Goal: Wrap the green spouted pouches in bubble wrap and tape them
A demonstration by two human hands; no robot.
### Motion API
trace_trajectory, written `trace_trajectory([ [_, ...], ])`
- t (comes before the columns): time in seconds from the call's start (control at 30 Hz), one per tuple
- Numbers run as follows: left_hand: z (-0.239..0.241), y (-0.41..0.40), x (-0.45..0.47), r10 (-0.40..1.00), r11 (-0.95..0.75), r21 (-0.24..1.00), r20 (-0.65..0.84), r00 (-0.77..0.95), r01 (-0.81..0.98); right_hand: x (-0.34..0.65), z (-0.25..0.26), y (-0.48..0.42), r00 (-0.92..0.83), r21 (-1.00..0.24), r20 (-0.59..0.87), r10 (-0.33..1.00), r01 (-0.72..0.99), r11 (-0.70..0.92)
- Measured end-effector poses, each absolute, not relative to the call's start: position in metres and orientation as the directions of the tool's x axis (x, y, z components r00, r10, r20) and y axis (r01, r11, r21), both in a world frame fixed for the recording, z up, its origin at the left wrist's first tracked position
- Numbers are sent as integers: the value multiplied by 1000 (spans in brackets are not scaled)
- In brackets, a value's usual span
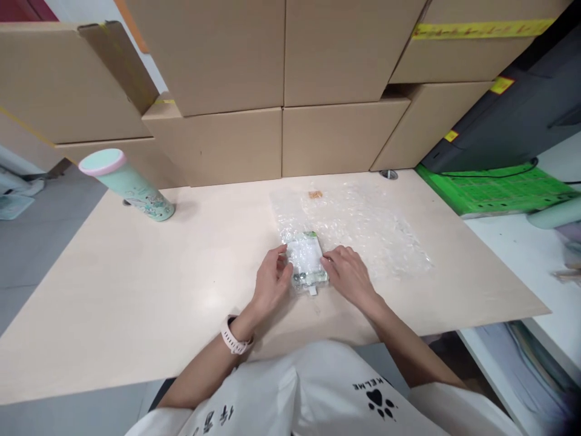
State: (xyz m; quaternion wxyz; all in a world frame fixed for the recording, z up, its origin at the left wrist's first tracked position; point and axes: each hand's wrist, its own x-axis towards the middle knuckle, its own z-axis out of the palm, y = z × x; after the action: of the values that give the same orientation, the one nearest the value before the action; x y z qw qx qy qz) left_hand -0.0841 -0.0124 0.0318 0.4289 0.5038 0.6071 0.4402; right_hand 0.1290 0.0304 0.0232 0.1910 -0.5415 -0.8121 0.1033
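Note:
A small flat white-and-green package (305,254) lies on the table between my hands, under clear plastic wrap that catches the light. At its left edge, my left hand (271,280) curls its fingers and thumb round the side. My right hand (350,272) pinches the opposite edge, its fingers bent over the wrap. Clear bubble wrap (367,224) spreads flat behind and to the right of the package, with a small orange-brown mark near its far edge. A white tab sticks out at the package's near end. What the package contains cannot be made out.
A mint-green tumbler (136,188) with a pink rim stands on the table (181,290) at the left. Stacked cardboard boxes (231,148) wall off the back. On the right are a green plastic crate (494,189), a dark case (512,121) and a white side surface (512,242).

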Motion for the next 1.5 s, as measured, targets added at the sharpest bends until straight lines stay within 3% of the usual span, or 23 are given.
trace_trajectory([
  [0.13,28,-3,-91,974,173,984,-164,-160,46,110,40,36,-355,-740,69,932,609,287],
  [0.23,30,10,-107,941,235,961,-263,-214,-145,100,63,31,-594,-874,99,798,332,355],
  [0.33,36,19,-127,879,197,965,-252,-404,-173,89,69,25,-734,-809,171,657,276,519],
  [0.47,38,21,-148,794,162,986,-113,-598,28,89,39,29,-676,-567,167,718,530,631],
  [0.57,31,19,-151,801,176,947,20,-599,267,99,14,37,-666,-458,122,736,620,637],
  [0.67,22,16,-145,874,122,926,71,-481,358,111,6,41,-655,-410,147,741,641,649],
  [0.8,17,14,-136,914,76,928,82,-398,365,128,9,41,-604,-387,180,776,682,620],
  [0.93,13,14,-137,911,135,942,5,-412,308,123,18,30,-510,-365,228,830,745,558],
  [1.2,13,16,-145,942,249,895,-136,-306,370,76,27,17,-727,-485,51,685,581,653],
  [1.5,20,16,-143,931,305,904,-216,-294,300,78,10,30,-777,-515,82,625,503,694],
])
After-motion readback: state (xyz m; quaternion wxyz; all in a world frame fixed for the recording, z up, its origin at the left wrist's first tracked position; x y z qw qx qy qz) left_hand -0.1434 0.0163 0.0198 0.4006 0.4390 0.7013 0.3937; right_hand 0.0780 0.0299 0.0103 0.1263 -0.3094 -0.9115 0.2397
